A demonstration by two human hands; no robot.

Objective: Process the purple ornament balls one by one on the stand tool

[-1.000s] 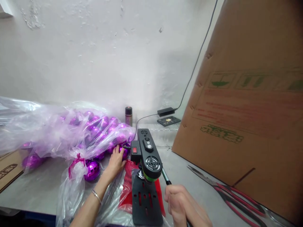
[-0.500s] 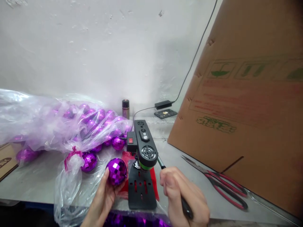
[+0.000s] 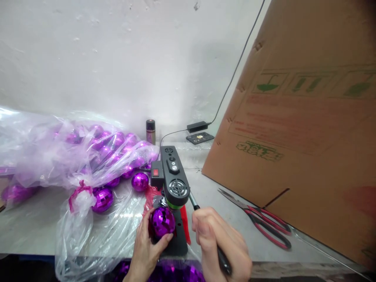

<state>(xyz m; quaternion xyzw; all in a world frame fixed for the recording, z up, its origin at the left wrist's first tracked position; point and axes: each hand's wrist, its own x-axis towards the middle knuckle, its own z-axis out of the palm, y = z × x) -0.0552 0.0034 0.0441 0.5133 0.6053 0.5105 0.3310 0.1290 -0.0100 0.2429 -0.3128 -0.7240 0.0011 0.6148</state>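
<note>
My left hand (image 3: 149,243) holds a shiny purple faceted ball (image 3: 163,222) between thumb and fingers, over the black slotted base plate (image 3: 179,247) of a small press. Just above and behind the ball is the black press head (image 3: 176,178), with round vents and a green rim underneath. A lever with a black grip (image 3: 223,261) comes out from the press's right side. Wrapped around that lever is my right hand (image 3: 221,243). A black box with a red switch (image 3: 156,172) is fixed to the press's left side.
Clear plastic bags (image 3: 73,156) of purple balls cover the left of the table. Red-handled pliers (image 3: 264,223) lie on the right, before a large leaning cardboard box (image 3: 293,117). A small bottle (image 3: 150,132), a phone (image 3: 199,138) and a power adapter (image 3: 197,126) are by the wall.
My left hand has carried the ball rightward from beside the press to above its base plate, close under the head. My right hand stays on the lever. The whole view has shifted slightly.
</note>
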